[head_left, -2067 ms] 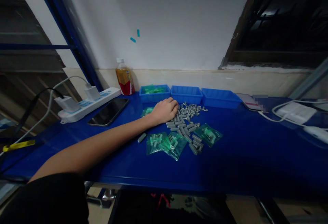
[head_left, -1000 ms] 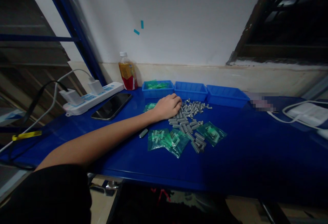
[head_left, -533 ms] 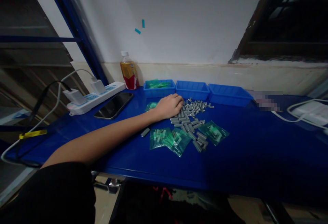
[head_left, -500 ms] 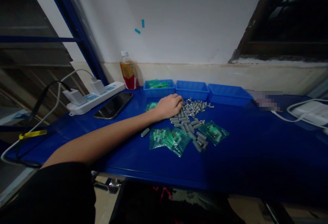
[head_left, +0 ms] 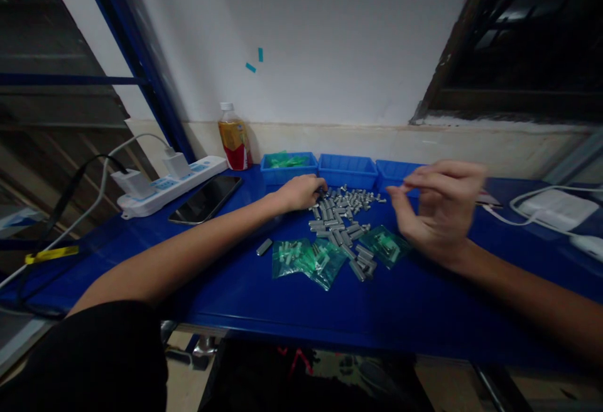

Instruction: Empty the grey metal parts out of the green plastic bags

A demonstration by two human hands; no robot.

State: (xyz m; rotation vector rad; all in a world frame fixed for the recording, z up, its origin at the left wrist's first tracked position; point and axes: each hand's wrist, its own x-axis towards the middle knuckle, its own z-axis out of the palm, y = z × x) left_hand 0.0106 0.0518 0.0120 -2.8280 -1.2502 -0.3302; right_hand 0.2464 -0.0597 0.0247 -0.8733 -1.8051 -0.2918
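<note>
My left hand (head_left: 305,192) rests at the left edge of a heap of small grey metal pieces (head_left: 336,223), its fingers curled down; what lies under the fingertips is hidden. Raised over the right part of the table, my right hand (head_left: 438,211) has its thumb and forefinger brought close together in a pinch, slightly blurred. Whatever may be between those tips is too small to make out. Smaller metal pieces (head_left: 360,198) lie at the back of the heap. In front are green clear bags (head_left: 325,262) with small parts inside; another green bag (head_left: 387,247) lies just left of my right wrist.
Behind the heap stand a blue bin (head_left: 289,175) holding green bags, a middle blue bin (head_left: 347,179) and a third one partly behind my right hand. A drink bottle (head_left: 234,139), phone (head_left: 206,200) and power strip (head_left: 176,181) are at left; white chargers (head_left: 558,208) at right.
My right hand has come into view from the right, over the table. My left hand has shifted slightly left and its fingers have drawn back from the top of the heap.
</note>
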